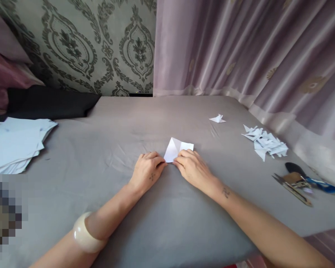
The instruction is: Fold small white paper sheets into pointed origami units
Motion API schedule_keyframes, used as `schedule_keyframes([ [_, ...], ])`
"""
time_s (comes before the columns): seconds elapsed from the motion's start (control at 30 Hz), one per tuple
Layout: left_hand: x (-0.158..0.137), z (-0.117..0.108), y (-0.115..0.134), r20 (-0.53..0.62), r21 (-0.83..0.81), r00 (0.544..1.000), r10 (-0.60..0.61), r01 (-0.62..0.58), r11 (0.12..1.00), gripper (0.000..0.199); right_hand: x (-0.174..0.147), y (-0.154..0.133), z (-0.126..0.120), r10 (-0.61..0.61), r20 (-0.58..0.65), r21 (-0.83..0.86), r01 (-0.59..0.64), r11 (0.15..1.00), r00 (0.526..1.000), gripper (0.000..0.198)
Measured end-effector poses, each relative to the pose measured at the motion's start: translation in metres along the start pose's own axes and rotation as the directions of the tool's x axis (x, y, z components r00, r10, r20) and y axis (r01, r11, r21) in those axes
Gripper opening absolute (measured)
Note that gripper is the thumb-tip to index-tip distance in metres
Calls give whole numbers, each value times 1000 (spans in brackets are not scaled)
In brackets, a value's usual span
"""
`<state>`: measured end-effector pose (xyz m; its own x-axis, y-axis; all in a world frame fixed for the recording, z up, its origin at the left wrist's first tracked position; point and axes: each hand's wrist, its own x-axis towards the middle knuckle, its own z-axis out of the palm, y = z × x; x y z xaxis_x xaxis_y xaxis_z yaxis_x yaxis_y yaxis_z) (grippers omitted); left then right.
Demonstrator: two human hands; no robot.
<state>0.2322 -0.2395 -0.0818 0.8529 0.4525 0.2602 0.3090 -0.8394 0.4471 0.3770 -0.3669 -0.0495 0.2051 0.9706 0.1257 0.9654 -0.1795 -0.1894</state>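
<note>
A small sheet of white paper (pixel 171 150) with crease lines lies on the grey cloth in front of me, partly folded. My left hand (pixel 149 169) pinches its lower left corner between thumb and fingers. At the paper's lower right, my right hand (pixel 194 167) is closed on the near edge, its fingers covering that part of the sheet. The two thumbs are close together along the bottom edge. What lies under the right fingers is hidden.
A folded paper figure (pixel 218 118) stands farther back, and a pile of similar figures (pixel 268 142) lies to the right. Scissors (pixel 293 190) and other tools sit nearer on that side. At the left are a stack of paper (pixel 13 143) and a black cloth (pixel 50 102).
</note>
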Motion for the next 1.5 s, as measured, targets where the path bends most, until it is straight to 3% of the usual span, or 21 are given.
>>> schedule_keyframes([
  [0.17, 5, -4, -1, 24, -194, 994, -105, 107, 975, 14, 16, 4, -12, 61, 124, 130, -77, 989, 990, 24],
  [0.37, 6, -4, 1, 29, -197, 990, -141, 144, 970, 15, 30, 9, -22, 178, 269, 196, -234, 952, 947, 20],
  [0.63, 11, -2, 0, 61, -186, 984, -170, 179, 966, 12, 46, 5, -29, 260, 388, 142, -336, 931, 884, 14],
  [1.27, 12, -2, 1, 73, -74, 982, -175, 180, 981, 12, 54, 7, -27, 281, 418, 103, -352, 930, 864, 12],
  [1.5, 8, 2, -10, 53, -86, 994, -94, 98, 991, 5, 53, 8, -22, 298, 403, 84, -360, 929, 865, 14],
])
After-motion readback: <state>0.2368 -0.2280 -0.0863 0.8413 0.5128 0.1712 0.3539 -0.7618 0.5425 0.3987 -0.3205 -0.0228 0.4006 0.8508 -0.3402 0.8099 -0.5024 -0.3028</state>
